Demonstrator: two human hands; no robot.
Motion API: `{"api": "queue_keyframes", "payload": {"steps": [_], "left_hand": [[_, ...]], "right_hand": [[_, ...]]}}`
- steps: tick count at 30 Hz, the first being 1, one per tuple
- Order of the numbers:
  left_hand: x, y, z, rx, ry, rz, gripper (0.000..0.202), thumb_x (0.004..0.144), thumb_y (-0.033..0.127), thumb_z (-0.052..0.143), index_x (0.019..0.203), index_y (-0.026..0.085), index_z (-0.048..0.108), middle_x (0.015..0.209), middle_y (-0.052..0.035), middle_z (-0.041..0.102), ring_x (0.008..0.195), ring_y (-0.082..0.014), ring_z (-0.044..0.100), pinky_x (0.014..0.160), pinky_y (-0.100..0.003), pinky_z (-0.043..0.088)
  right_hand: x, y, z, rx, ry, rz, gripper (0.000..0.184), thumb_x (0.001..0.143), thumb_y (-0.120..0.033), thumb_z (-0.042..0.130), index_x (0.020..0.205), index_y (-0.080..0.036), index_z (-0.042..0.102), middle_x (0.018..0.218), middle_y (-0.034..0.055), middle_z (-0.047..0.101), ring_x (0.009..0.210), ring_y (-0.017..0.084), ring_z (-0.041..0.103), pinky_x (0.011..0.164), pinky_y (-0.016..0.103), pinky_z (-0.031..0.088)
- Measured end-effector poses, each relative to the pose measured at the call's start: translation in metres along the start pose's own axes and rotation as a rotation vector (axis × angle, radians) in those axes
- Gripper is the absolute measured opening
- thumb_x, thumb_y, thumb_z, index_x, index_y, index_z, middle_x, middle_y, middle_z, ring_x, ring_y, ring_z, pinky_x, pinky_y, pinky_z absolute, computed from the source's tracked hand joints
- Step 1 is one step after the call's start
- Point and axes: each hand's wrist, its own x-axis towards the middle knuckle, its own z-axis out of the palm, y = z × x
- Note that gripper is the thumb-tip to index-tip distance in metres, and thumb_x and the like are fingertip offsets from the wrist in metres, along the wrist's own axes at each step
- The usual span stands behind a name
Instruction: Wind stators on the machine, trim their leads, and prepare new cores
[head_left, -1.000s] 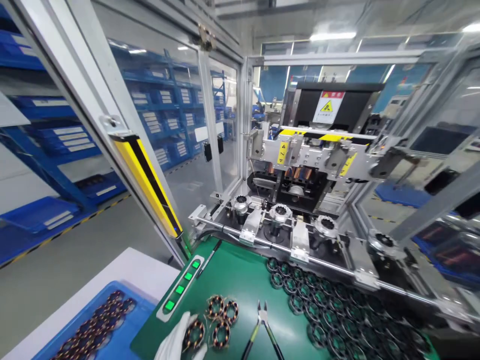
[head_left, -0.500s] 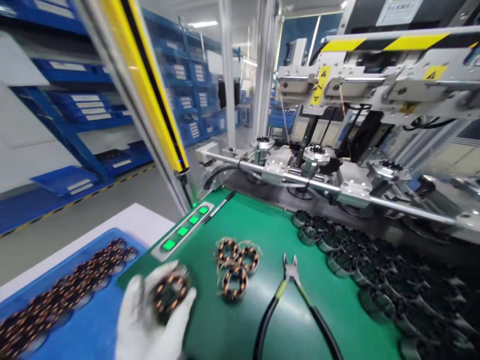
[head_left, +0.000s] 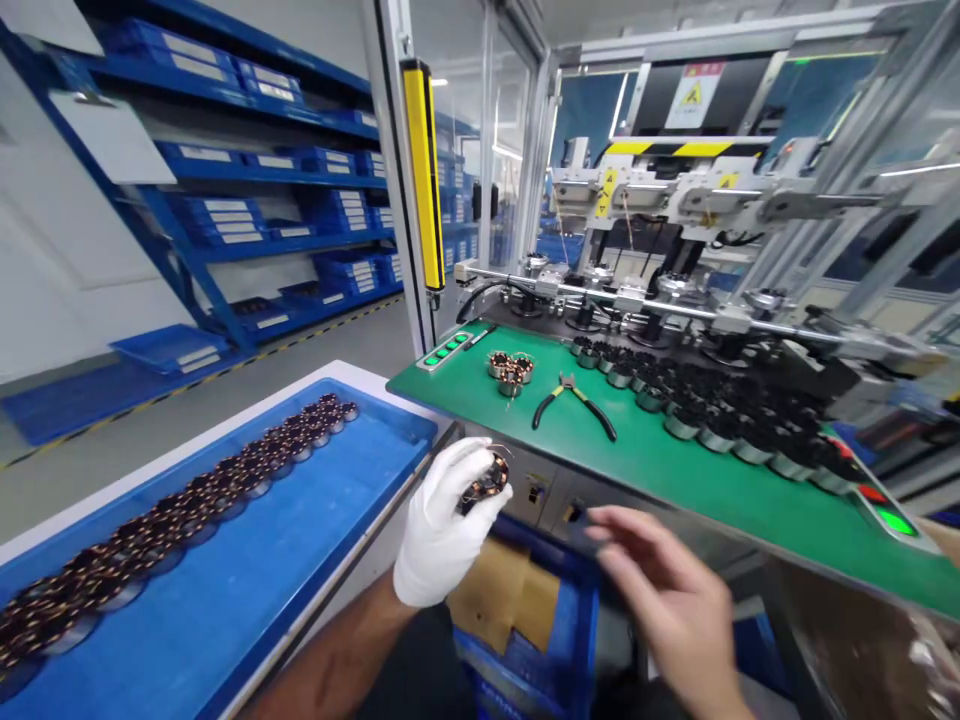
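- My gloved left hand [head_left: 442, 530] is closed around a wound stator [head_left: 486, 482]. I hold it in the air just off the bench front, between the blue tray [head_left: 322, 500] and the green mat [head_left: 675, 470].
- My bare right hand [head_left: 667, 590] is open and empty, blurred, near the stator but not touching it.
- Only my fingertips grip the stator, and below it is just the bin with cardboard [head_left: 517, 600]. I judge that a slip would drop it there, and its fine wire could snag my glove.
- Half a second ago my left hand held the stator over the mat beside the green buttons [head_left: 448, 349]. It has since drawn back, and my right hand has come into view.
- The three stators [head_left: 510, 368] and the cutters [head_left: 574, 400] lie unchanged.
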Motion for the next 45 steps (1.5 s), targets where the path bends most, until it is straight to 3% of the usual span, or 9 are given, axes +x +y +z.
{"api": "queue_keyframes", "payload": {"steps": [5, 10, 16, 25, 29, 36, 41, 43, 45], "left_hand": [[-0.025, 0.046, -0.014, 0.000, -0.061, 0.023, 0.045, 0.082, 0.002, 0.063, 0.121, 0.022, 0.056, 0.131, -0.0122, 0.058, 0.117, -0.0185, 0.062, 0.098, -0.032, 0.056], [-0.051, 0.071, -0.021, -0.088, -0.165, 0.041, 0.046, 0.085, 0.002, 0.050, 0.128, 0.018, 0.050, 0.137, -0.0178, 0.055, 0.126, -0.0207, 0.057, 0.104, -0.033, 0.052], [-0.064, 0.075, -0.023, -0.154, -0.281, 0.027, 0.036, 0.089, 0.010, 0.045, 0.124, 0.013, 0.055, 0.137, -0.0182, 0.057, 0.128, -0.0206, 0.056, 0.109, -0.031, 0.048], [-0.067, 0.067, -0.021, -0.153, -0.236, -0.055, 0.037, 0.082, 0.005, 0.057, 0.117, 0.019, 0.057, 0.128, -0.0155, 0.063, 0.117, -0.0208, 0.063, 0.098, -0.034, 0.055], [-0.067, 0.055, -0.019, -0.108, -0.252, -0.109, 0.035, 0.080, 0.006, 0.063, 0.113, 0.019, 0.060, 0.127, -0.0128, 0.065, 0.117, -0.0200, 0.063, 0.100, -0.032, 0.054], [-0.061, 0.058, -0.015, -0.219, -0.313, -0.433, 0.035, 0.077, 0.017, 0.073, 0.111, 0.021, 0.065, 0.122, -0.0087, 0.069, 0.114, -0.0216, 0.066, 0.102, -0.036, 0.054], [-0.052, 0.066, -0.014, -0.525, -0.387, -0.738, 0.054, 0.067, 0.008, 0.073, 0.119, 0.017, 0.062, 0.126, -0.0114, 0.068, 0.116, -0.0251, 0.065, 0.098, -0.035, 0.056], [-0.054, 0.067, -0.013, -0.516, -0.413, -0.738, 0.056, 0.065, 0.005, 0.073, 0.119, 0.018, 0.062, 0.127, -0.0109, 0.067, 0.117, -0.0251, 0.065, 0.098, -0.035, 0.056], [-0.060, 0.066, -0.010, -0.397, -0.391, -0.635, 0.049, 0.068, 0.007, 0.073, 0.114, 0.020, 0.064, 0.124, -0.0088, 0.068, 0.115, -0.0238, 0.066, 0.099, -0.036, 0.056]], "right_hand": [[-0.022, -0.004, 0.058, 0.248, -0.067, 0.063, 0.017, 0.079, -0.028, 0.075, 0.094, -0.021, 0.072, 0.089, 0.0041, 0.069, 0.073, 0.014, 0.066, 0.065, 0.023, 0.055], [-0.051, 0.006, 0.052, 0.240, -0.020, 0.143, 0.013, 0.074, -0.029, 0.079, 0.080, -0.019, 0.073, 0.084, 0.0031, 0.067, 0.066, 0.012, 0.061, 0.058, 0.022, 0.051], [-0.061, 0.005, 0.039, 0.360, -0.144, 0.184, 0.022, 0.077, -0.034, 0.079, 0.066, -0.018, 0.067, 0.061, 0.0004, 0.058, 0.059, 0.012, 0.054, 0.056, 0.024, 0.045], [-0.067, -0.013, 0.044, 0.756, -0.328, 0.789, 0.029, 0.064, -0.036, 0.085, 0.067, -0.016, 0.065, 0.047, -0.0034, 0.052, 0.037, 0.005, 0.040, 0.038, 0.016, 0.033], [-0.070, -0.005, 0.042, 0.835, -0.437, 0.906, 0.021, 0.064, -0.027, 0.082, 0.073, -0.014, 0.068, 0.040, -0.0060, 0.049, 0.030, 0.002, 0.031, 0.031, 0.014, 0.024], [-0.073, -0.010, 0.029, 0.838, -0.481, 0.838, 0.015, 0.067, -0.023, 0.079, 0.071, -0.014, 0.067, 0.043, -0.0051, 0.054, 0.031, 0.001, 0.034, 0.032, 0.012, 0.024], [-0.085, 0.005, 0.031, 0.514, -0.436, 0.734, 0.021, 0.076, -0.033, 0.076, 0.078, -0.015, 0.065, 0.051, -0.0040, 0.058, 0.039, 0.004, 0.044, 0.039, 0.015, 0.034], [-0.090, 0.012, 0.032, 0.376, -0.417, 0.616, 0.019, 0.082, -0.034, 0.070, 0.079, -0.016, 0.065, 0.054, -0.0027, 0.060, 0.043, 0.007, 0.050, 0.044, 0.018, 0.041], [-0.090, 0.017, 0.030, 0.174, -0.322, 0.347, 0.013, 0.084, -0.031, 0.069, 0.085, -0.017, 0.068, 0.070, 0.0033, 0.068, 0.062, 0.015, 0.063, 0.059, 0.027, 0.052]]}}
